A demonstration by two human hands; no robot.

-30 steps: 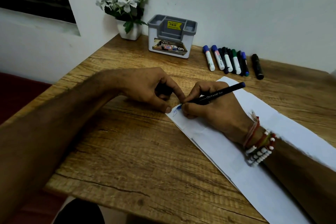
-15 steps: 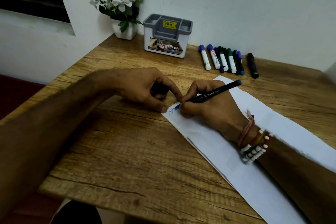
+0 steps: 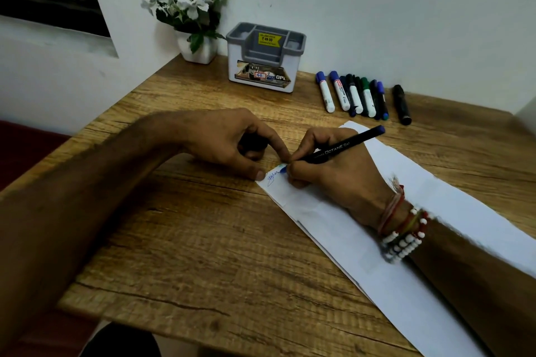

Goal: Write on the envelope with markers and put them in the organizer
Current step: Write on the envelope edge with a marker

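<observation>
the blue writing (image 3: 272, 177) has lengthened; right hand (image 3: 333, 180) fingers pinch the gel pen (image 3: 345, 147), left hand (image 3: 223, 139) fingers curl, pinning the envelope (image 3: 377, 258); writing looks unfinished.

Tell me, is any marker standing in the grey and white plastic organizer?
No, nothing sticks up from the grey and white plastic organizer; the capped markers lie in a row on the wooden table beside it.

The envelope (image 3: 327, 226) runs out of the picture at the near right, and the blue writing (image 3: 272, 176) at its left end is too small to read.
</observation>
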